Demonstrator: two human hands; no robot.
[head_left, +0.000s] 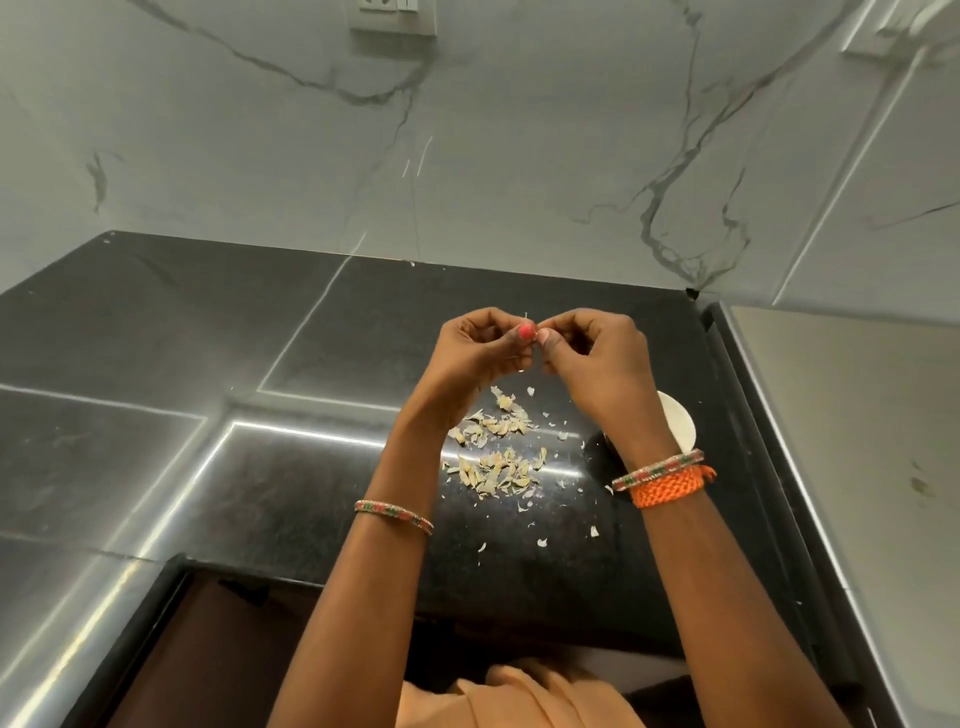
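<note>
Both hands pinch one small pale bit (525, 316) above the counter (311, 332).
Left hand (480, 353) and right hand (597, 358) meet fingertip to fingertip, fingers curled in narrow, thumbs touching. The bit sits between them, mostly hidden, only a thin tip showing above the thumbs. Below the hands, a loose heap of peels (498, 452) on the dark stone. White bowl (678, 421) just right of the heap, half behind the right wrist.
</note>
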